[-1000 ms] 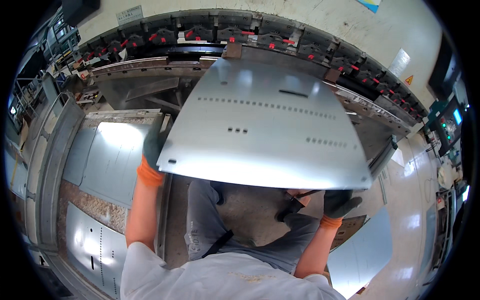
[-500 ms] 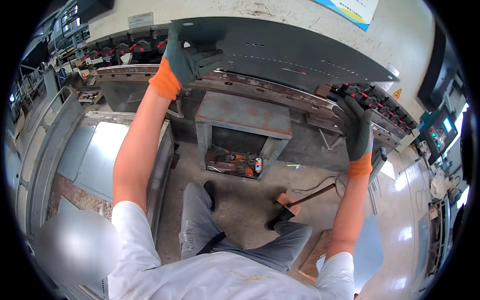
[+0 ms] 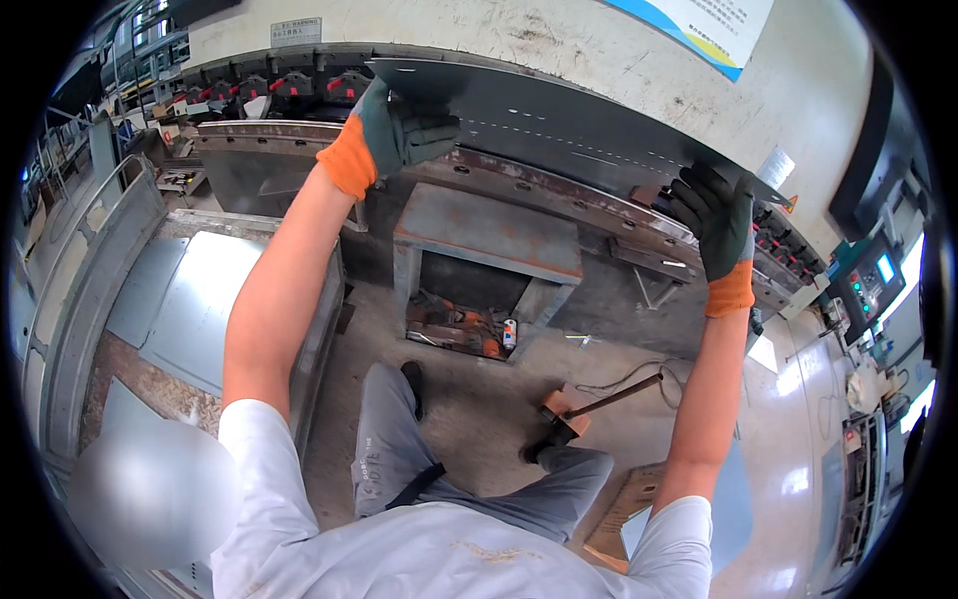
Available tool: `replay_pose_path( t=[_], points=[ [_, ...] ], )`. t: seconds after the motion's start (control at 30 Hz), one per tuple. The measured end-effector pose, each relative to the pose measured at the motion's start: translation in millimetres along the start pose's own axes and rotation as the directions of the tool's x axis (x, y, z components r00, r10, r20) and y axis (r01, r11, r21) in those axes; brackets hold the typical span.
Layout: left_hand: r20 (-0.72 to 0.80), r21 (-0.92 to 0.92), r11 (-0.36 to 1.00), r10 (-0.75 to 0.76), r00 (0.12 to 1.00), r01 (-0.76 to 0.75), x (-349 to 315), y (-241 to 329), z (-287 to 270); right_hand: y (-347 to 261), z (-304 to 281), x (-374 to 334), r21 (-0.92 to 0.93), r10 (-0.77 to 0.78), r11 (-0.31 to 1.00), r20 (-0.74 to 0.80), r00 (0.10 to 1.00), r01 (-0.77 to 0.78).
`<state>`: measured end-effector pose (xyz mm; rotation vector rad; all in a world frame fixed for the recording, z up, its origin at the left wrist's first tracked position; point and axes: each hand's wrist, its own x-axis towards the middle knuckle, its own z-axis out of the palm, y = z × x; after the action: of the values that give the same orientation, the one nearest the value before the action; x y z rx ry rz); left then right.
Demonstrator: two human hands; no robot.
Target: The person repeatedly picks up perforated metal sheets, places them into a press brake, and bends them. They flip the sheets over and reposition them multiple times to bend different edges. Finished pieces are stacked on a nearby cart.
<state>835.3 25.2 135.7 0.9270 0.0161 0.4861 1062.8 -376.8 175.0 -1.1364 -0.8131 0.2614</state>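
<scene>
Two gloved hands, both raised, arms extended ahead of you.

Item one: your left hand, dark green glove, orange cuff. Forearm slants up and to the right; wrist bent, fingers straight and pointing right, thumb up by the panel's left corner. Flat rather than clenched, set against the panel's near face.

Item two: your right hand, matching glove. Forearm nearly upright; fingers spread up and leftward, thumb apart from them. Open-palmed, fingertips over the panel near its right end.

Item three: one perforated metal panel, dark face towards you, tilted before the white machine housing and above the lower rail. It spans both your hands; whether its far edge touches the machine, you cannot tell from here.

Surroundings: red-levered clamps left of the panel; a rust-marked metal stand below; a long-handled tool by your foot; flat sheets on your left.
</scene>
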Motion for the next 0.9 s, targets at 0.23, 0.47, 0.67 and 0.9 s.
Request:
replay_pose_path(
  t=[0.23, 0.47, 0.67, 0.9],
  points=[
    [-0.033, 0.01, 0.999, -0.032, 0.999, 0.033, 6, -3, -4, -3, -2, 0, -0.043, -0.01, 0.999, -0.029, 1.0, 0.008],
    [0.007, -0.02, 0.997, -0.078, 0.997, 0.078, 12, -2, -12, -4, 5, -1, -0.051, -0.015, 0.999, -0.06, 0.998, 0.012],
    [-0.051, -0.033, 0.997, -0.067, 0.996, 0.065, 4, -5, 2, -4, 2, -2, -0.022, -0.004, 1.0, -0.075, 0.997, 0.002],
    [-0.103, -0.037, 0.999, -0.009, 0.995, 0.005, 10, -2, -13, 21, 1, -29, -0.138, -0.063, 0.99, -0.149, 0.987, 0.042]
  ],
)
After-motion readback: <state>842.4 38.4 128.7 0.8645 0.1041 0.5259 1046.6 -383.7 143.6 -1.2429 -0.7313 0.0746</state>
